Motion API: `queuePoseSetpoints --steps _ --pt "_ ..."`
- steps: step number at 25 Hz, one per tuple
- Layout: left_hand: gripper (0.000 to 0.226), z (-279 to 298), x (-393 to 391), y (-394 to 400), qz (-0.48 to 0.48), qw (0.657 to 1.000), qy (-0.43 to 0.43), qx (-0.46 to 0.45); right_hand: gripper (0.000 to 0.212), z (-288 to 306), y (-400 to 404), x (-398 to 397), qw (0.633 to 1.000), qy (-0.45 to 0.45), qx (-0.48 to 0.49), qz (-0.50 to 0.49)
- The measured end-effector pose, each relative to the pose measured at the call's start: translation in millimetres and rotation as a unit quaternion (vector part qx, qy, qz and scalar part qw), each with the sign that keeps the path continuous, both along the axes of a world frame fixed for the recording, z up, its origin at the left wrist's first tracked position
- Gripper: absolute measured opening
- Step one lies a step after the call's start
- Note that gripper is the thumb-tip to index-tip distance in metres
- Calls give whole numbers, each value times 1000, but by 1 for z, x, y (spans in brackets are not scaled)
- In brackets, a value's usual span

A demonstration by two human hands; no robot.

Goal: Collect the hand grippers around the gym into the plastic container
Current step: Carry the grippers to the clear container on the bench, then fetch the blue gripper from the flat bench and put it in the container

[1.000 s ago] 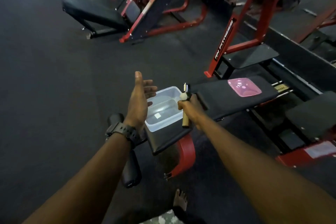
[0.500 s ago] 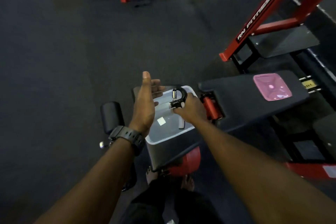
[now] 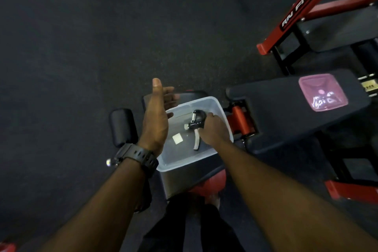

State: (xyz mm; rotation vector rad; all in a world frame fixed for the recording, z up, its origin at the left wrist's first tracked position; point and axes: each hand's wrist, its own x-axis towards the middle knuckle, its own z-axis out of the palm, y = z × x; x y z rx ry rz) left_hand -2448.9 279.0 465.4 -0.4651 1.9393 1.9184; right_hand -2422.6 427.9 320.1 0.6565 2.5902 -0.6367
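Lowered since the previous frame, the hand gripper (image 3: 196, 127) now sits inside the plastic container (image 3: 223, 116), the right hand (image 3: 212, 132) closed around one handle. Beside the container's left rim the left hand (image 3: 156, 116) hovers, fingers spread and holding nothing. Right of the container, a pink lid (image 3: 322, 92) lies on the bench pad (image 3: 274, 108).
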Motion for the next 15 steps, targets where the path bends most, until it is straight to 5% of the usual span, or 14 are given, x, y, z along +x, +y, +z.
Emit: queuePoseSetpoints --steps 7,12,15 --pt "78 89 -8 32 25 994 106 7 39 145 34 -50 947 155 -251 -129" --pt "72 175 -2 14 78 981 178 -2 17 275 1 -73 860 270 -423 -89" --pt "66 238 20 -29 141 959 245 -8 25 350 -43 -69 821 292 -489 -31"
